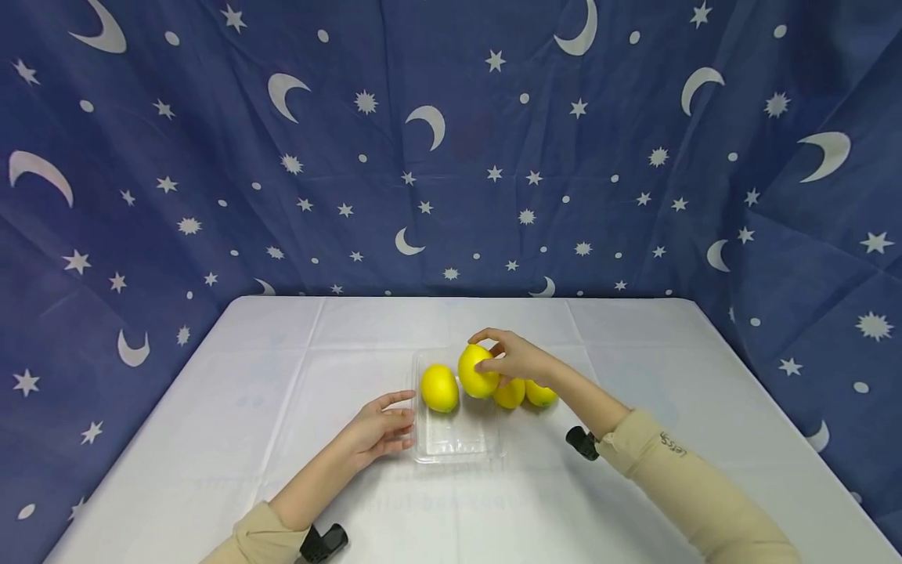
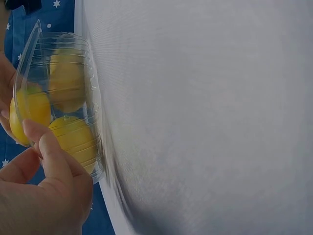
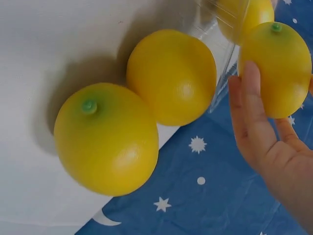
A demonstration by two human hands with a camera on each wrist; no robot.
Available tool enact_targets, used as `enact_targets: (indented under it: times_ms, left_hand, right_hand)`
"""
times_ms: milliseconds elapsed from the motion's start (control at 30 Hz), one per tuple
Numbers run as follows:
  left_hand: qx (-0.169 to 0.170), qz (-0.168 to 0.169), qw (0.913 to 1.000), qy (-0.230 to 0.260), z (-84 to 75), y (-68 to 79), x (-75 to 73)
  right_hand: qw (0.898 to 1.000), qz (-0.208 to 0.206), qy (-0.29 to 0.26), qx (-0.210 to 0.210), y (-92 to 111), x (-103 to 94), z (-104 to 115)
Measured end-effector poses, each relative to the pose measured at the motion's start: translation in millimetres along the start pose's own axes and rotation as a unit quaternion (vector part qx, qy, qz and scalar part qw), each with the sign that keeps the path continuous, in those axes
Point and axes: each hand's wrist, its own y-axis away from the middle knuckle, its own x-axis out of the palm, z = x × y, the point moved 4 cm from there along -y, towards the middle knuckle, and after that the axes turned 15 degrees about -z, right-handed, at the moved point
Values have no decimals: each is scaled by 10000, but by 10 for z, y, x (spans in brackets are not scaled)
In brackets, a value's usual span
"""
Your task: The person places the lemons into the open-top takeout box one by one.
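In the head view my right hand [image 1: 517, 358] grips a yellow lemon [image 1: 476, 373] between thumb and fingers, over the right part of a clear plastic container [image 1: 451, 445]. Another lemon [image 1: 440, 388] sits inside the container on its left side. My left hand [image 1: 377, 429] is at the container's left wall, fingers spread and fingertips at its edge. The left wrist view shows that hand [image 2: 54, 181] with fingertips right at the clear rim. The right wrist view shows the gripped lemon [image 3: 275, 71] with its green stem end up.
Two more lemons lie side by side on the table just right of the container, a nearer lemon [image 3: 107, 142] and a farther lemon [image 3: 171, 78] in the right wrist view. A white cloth [image 1: 338, 329] covers the table. Behind hangs a blue curtain [image 1: 465, 157] with moons and stars.
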Motion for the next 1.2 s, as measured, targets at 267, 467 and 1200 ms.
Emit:
enact_targets:
  times_ms: [267, 467, 1200]
  left_hand:
    - [-2, 51, 10000, 35, 0, 13, 13]
    - [-13, -34, 10000, 59, 8, 2, 15]
    - [280, -340, 9986, -302, -37, -19, 2]
  right_hand:
    - [9865, -545, 1364, -726, 4, 158, 106]
    - [9707, -1084, 1903, -984, 30, 224, 137]
    - [8936, -1742, 3489, -2222, -7, 563, 207]
